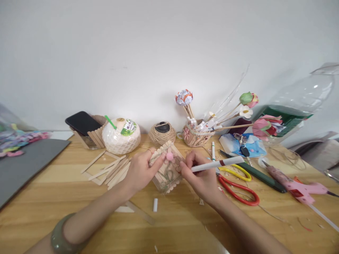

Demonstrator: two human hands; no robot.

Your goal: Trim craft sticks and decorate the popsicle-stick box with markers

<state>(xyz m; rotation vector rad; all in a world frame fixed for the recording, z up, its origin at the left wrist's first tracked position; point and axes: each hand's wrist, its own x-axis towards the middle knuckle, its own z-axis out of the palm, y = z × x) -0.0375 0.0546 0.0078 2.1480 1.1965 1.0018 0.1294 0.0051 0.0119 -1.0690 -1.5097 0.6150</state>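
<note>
My left hand grips a small craft piece made of wooden popsicle sticks, held tilted above the table. A round pink ornament shows by my left thumb, and a greenish twine bow lies across the piece's face. In my closed right hand is a white marker with a dark red band. Its back end points right, while its tip by the craft piece is hidden behind my fingers. A short white marker cap lies on the table below.
Loose popsicle sticks lie to the left. Behind stand a phone in a holder, a white coconut, a twine ball and a flower basket. Scissors, a green cutter and a pink glue gun are at right.
</note>
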